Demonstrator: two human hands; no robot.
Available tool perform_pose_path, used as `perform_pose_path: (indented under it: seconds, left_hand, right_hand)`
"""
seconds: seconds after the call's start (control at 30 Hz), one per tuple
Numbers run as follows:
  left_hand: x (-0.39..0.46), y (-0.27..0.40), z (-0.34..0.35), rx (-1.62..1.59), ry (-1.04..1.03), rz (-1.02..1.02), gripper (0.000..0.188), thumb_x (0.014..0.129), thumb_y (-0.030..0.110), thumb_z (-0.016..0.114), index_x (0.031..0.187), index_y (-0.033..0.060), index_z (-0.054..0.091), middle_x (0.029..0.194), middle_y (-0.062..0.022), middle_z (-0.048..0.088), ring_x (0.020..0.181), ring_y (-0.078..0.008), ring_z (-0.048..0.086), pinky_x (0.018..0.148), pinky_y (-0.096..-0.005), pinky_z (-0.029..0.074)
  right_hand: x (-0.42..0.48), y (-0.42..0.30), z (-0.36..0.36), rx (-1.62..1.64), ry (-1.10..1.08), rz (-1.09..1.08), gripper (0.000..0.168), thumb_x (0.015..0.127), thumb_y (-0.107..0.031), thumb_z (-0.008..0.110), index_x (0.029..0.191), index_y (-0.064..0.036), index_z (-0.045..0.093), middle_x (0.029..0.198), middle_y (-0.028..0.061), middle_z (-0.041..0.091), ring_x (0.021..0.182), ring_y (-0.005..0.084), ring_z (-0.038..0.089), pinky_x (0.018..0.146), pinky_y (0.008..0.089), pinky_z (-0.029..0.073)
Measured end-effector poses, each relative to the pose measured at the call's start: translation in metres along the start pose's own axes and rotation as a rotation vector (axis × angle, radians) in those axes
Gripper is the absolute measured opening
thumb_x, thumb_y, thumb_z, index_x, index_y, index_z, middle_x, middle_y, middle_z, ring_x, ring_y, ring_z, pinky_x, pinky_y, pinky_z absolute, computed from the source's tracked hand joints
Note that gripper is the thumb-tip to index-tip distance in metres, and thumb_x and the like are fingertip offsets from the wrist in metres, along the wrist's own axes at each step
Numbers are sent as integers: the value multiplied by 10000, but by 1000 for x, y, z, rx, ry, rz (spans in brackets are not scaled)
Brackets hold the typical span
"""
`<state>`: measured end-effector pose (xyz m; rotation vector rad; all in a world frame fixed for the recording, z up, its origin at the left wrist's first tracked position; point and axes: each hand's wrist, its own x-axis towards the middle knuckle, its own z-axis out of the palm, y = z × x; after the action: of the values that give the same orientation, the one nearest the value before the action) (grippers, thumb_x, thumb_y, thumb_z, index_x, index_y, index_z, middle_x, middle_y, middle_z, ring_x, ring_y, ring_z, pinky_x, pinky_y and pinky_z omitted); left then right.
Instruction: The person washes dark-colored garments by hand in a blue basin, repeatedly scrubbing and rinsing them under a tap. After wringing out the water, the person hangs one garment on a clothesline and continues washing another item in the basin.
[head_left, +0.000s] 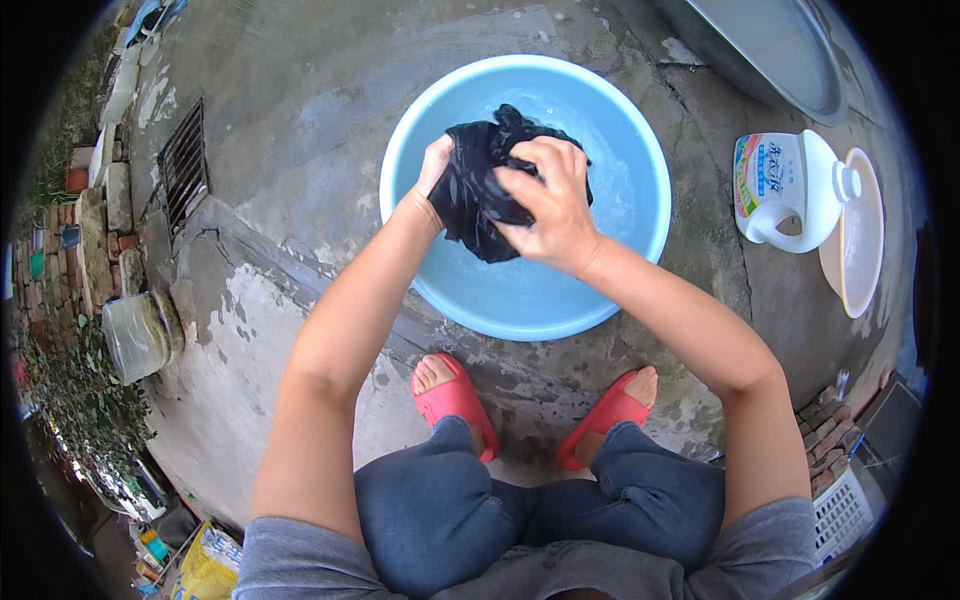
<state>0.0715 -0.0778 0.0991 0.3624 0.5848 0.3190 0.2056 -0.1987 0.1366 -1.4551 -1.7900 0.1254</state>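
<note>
A wet black cloth, bunched up, is held over a round light-blue plastic basin with water in the bottom. My left hand grips the cloth at its left side, and its fingers are mostly hidden behind the fabric. From the right, my right hand lies over the cloth with curled fingers, pressing into its folds; this hand is slightly blurred. The cloth's lower edge hangs towards the near side of the basin. What kind of garment it is cannot be told.
Right of the basin are a white detergent jug bearing writing, a pale shallow basin and a large metal tub. A metal floor grate and a translucent plastic container are on the left. Red slippers stand nearest me on wet concrete.
</note>
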Motion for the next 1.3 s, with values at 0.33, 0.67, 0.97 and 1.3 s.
perform_pose_path:
  seconds: [0.33, 0.67, 0.97, 1.3]
  left_hand:
    - [-15, -20, 72, 257, 260, 122, 369, 937, 345, 374, 1056, 51, 562, 855, -100, 623, 700, -194, 639, 591, -339, 550]
    - [-58, -16, 62, 1956, 466, 316, 710, 757, 585, 628, 1309, 162, 483, 1122, -210, 522, 1032, -367, 553, 884, -425, 449]
    - [-43, -20, 3, 2586, 290, 240, 980, 670, 605, 702, 1455, 207, 272, 1460, -251, 230, 1331, -408, 275, 1086, -467, 256]
    - [-15, -4, 17, 2380, 413, -94, 517, 770, 70, 540, 1271, 200, 552, 1092, -222, 601, 939, -367, 631, 824, -432, 514]
  right_hand:
    - [42, 11, 0, 169, 287, 236, 212, 709, -217, 711, 798, -48, 616, 797, 94, 595, 731, 294, 588, 636, 363, 485]
    - [2, 89, -39, 273, -88, 797, 293, 778, -187, 572, 1027, -46, 635, 995, 186, 651, 959, 326, 608, 868, 360, 445]
    - [-50, 48, -31, -568, -732, 94, 621, 746, -119, 591, 1353, -184, 473, 1439, 159, 353, 1304, 407, 332, 1102, 561, 157]
    - [-36, 54, 1, -664, -1125, 218, 854, 799, -291, 580, 1494, -108, 117, 1502, 189, 218, 1383, 380, 216, 1102, 565, 118]
